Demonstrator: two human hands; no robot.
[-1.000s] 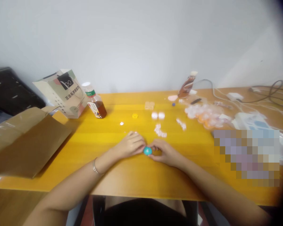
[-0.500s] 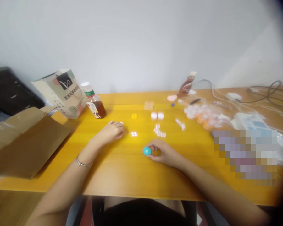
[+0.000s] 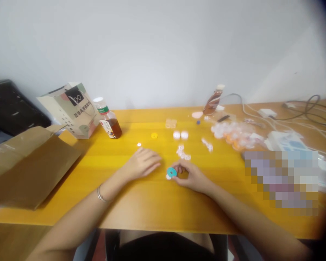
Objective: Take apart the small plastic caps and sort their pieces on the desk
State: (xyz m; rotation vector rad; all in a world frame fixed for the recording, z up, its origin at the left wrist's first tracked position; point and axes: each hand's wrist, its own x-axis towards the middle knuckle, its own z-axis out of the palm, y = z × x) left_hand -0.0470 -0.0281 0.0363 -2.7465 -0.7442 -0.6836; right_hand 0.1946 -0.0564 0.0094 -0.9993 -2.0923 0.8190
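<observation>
My right hand (image 3: 191, 175) pinches a round teal disc (image 3: 171, 172) with a dark spot at its middle. A small white piece (image 3: 168, 177) shows at the disc's lower left edge. My left hand (image 3: 144, 163) hovers low over the table with its fingers stretched to the right, slightly blurred and apart from the disc. Behind it lies a tiny white piece (image 3: 139, 144). A yellow disc (image 3: 154, 135) rests farther back. White lacy-looking pieces (image 3: 183, 153) lie beyond my right hand, near two round white containers (image 3: 184, 135).
A drink bottle (image 3: 111, 125), a paper bag (image 3: 81, 112) and an open cardboard box (image 3: 38, 170) stand at left. At back are a clear small box (image 3: 171, 123) and a cola-coloured bottle (image 3: 213, 100). Plastic-wrapped items (image 3: 232, 134) and cables (image 3: 301, 116) cover the right.
My left hand has moved right, away from the tiny white piece, and its fingers have straightened. It now covers where small white dots lay. The teal disc has shifted slightly and turned.
</observation>
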